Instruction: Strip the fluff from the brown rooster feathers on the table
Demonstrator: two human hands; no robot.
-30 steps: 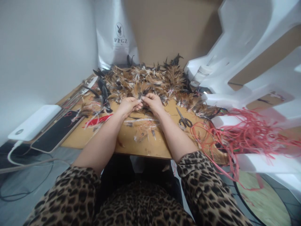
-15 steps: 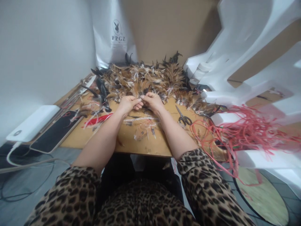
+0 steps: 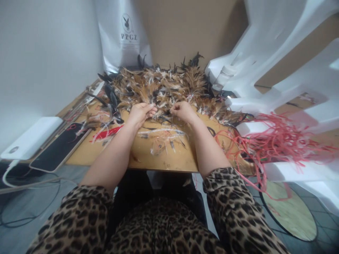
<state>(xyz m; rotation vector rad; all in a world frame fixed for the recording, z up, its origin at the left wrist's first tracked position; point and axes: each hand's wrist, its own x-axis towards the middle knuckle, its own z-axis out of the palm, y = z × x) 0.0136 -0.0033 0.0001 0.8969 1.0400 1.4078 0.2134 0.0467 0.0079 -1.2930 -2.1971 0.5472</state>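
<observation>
My left hand is closed in a pinch at the near edge of the feather pile. A tuft of brown feathers rises from its fingertips. A short gap to the right, my right hand is also pinched, its fingers curled together; whatever lies between them is too small to make out. Behind both hands spreads a pile of brown, white and black feathers. White strips and loose feather bits lie on the table between my forearms. My right forearm covers most of the black-handled scissors.
At left are a white power bank with a cable and a dark phone. Red ribbon lies beside my left forearm. Tangled pink strings hang over white foam at right. A printed white bag stands behind.
My hands, together before, have come apart. The right hand moved to the right and its forearm now hides most of the scissors. The left shifted slightly left, and the view tilted a little.
</observation>
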